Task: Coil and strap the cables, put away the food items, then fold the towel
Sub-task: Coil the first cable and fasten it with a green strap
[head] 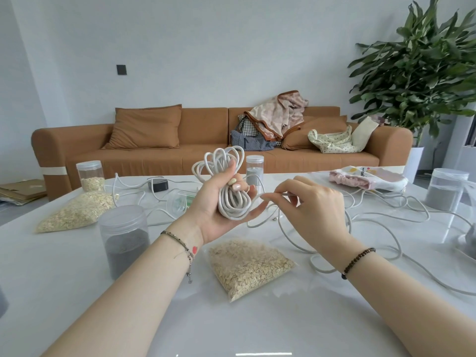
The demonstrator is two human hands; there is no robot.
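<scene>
My left hand (219, 207) grips a coiled white cable (226, 176) above the white table (77, 266), loops sticking up past my fingers. Just to its right, my right hand (316, 204) pinches the thin free end of that cable (273, 195). More loose white cable (381, 243) sprawls over the table's right side. One clear bag of oats (247, 266) lies near me, a second oat bag (77, 212) at the left. A pink and white towel (368, 179) sits bunched at the far right.
Clear jars stand around: a dark-filled jar (123, 238) near left, an oat jar (90, 176) far left, a grey-filled jar (254, 170) behind the coil, another jar (445, 189) at right. A black adapter (158, 184) and a tipped clear cup (180, 200) lie mid-table. A brown sofa (206, 143) stands behind.
</scene>
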